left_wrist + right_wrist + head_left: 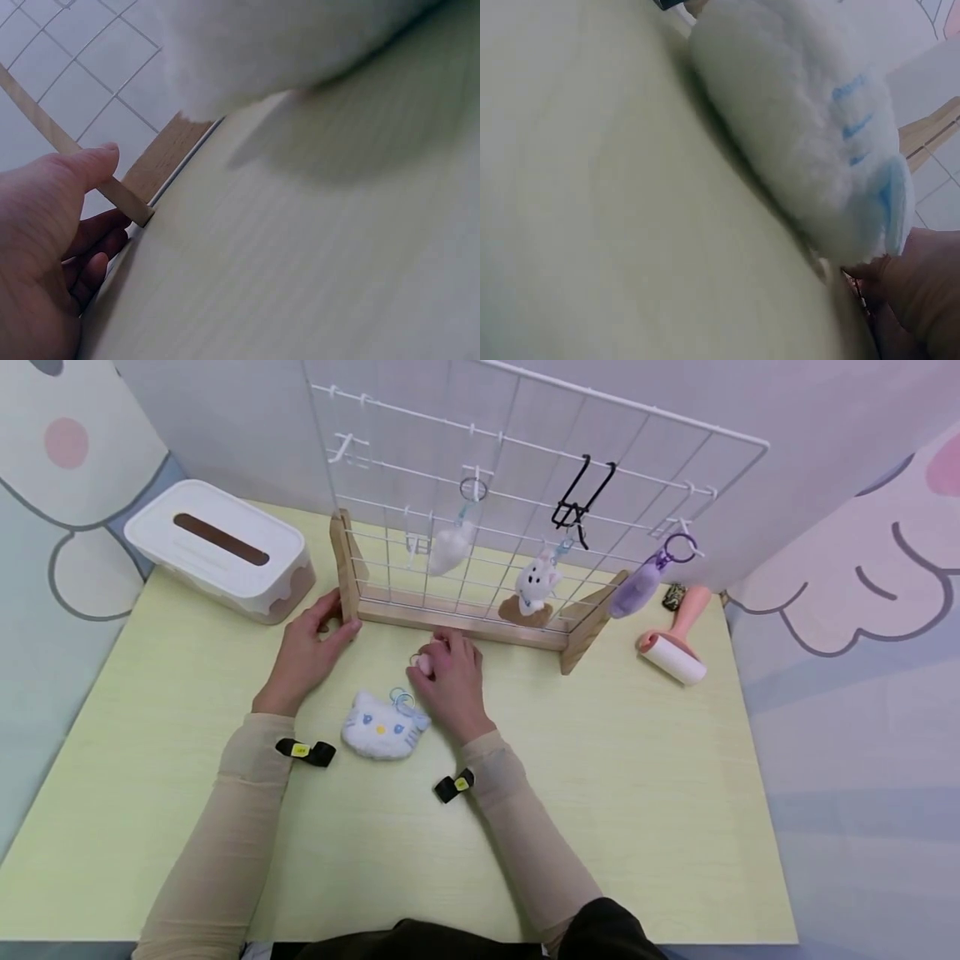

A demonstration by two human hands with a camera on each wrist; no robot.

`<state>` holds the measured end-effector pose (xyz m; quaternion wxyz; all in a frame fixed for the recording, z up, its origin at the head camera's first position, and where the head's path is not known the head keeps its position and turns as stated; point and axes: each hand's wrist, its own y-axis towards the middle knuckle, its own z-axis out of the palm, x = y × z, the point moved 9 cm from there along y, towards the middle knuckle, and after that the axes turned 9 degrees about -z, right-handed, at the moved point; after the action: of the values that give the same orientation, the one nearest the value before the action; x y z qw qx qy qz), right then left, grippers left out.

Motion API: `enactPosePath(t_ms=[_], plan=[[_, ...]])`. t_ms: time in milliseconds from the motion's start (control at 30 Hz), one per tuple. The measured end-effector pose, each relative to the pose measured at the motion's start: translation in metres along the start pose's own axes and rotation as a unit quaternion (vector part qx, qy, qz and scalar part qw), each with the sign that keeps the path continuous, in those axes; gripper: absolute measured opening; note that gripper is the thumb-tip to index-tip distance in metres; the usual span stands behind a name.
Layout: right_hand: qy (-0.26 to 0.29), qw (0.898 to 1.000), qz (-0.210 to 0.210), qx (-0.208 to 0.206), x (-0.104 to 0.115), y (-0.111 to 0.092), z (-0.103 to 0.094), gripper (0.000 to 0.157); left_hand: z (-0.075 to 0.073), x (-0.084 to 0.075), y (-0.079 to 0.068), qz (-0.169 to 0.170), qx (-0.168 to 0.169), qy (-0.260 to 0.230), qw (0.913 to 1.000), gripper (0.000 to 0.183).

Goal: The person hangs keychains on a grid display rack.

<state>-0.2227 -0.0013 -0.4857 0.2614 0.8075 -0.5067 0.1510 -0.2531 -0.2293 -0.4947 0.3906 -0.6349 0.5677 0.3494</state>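
Note:
My left hand [306, 647] grips the left wooden foot [347, 564] of a white wire grid rack, thumb and fingers on opposite sides of it in the left wrist view. Close to the rack's front wooden bar, my right hand [455, 683] holds a small pink thing with a ring [424, 663], mostly hidden under the fingers. Between the forearms lies a white plush cat-face pouch [382, 729] with blue whiskers, bow and ring. In the right wrist view this plush [787, 127] covers much of the right hand [922, 292].
On the grid hang a white plush charm [451, 548], a white plush animal charm [537, 582] below a black hook [573, 514], and a purple charm [637, 589]. A tissue box [225, 547] stands back left; a lint roller [675, 652] lies right of the rack.

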Motion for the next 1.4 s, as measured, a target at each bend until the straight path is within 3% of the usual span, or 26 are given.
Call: enactPosePath(t_ms=[200,333,700,900,1167,1400], plan=[[-0.005,1.000,-0.013,0.002,0.001,-0.013,-0.005,0.018,0.001,0.000,0.000,-0.003,0.006,-0.005,1.0000,0.071],[-0.016,0.999,-0.043,-0.001,0.003,-0.023,-0.010,0.017,0.001,0.000,-0.001,-0.003,0.005,-0.005,1.0000,0.071],[-0.027,0.994,-0.092,-0.045,0.005,-0.058,-0.027,0.016,0.000,0.004,-0.001,-0.007,0.005,-0.002,1.0000,0.071],[0.011,0.992,-0.088,-0.088,0.003,-0.075,-0.043,0.010,0.000,0.001,-0.001,0.000,0.004,-0.010,0.9999,0.068],[0.086,0.983,-0.098,-0.130,0.005,-0.068,-0.062,0.008,-0.001,0.001,0.001,-0.002,0.001,-0.002,1.0000,0.067],[0.130,0.962,-0.145,-0.189,0.028,-0.050,-0.090,0.005,0.000,0.001,0.001,0.003,0.000,-0.006,1.0000,0.066]])
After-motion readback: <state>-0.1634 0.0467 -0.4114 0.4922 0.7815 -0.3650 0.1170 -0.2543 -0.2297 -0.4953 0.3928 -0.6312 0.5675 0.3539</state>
